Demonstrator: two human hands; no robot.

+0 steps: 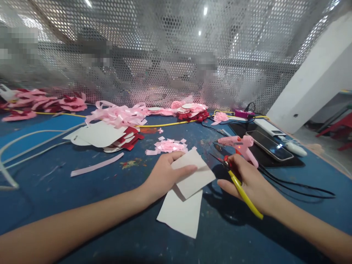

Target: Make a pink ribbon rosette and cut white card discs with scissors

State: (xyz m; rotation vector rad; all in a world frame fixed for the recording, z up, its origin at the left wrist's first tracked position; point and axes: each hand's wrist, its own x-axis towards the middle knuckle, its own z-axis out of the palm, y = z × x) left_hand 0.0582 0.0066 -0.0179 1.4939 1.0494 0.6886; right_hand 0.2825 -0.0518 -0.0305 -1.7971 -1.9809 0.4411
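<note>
A perforated metal screen [154,66] stood behind a paint-marked blue table [123,227]. At the near centre, the person's left hand [166,174] pinched a white sheet [194,185], thumb on top and fingers tucked beneath. To the right, the right hand [251,183] was curled around a yellow-handled cutter [244,196], thumb held apart, with the tool's dark tip pointing far and left, clear of the paper. For good control, a firm pinch would likely steady the white sheet, and the left thumb would best stay away from that tip. The white sheet looked plain, matte and fairly stiff, with mostly straight edges and a faint crease or shadow across it. A white piece [183,216] lay on the near side, partly covered by it; pink clippings [169,146] lay beyond.
</note>
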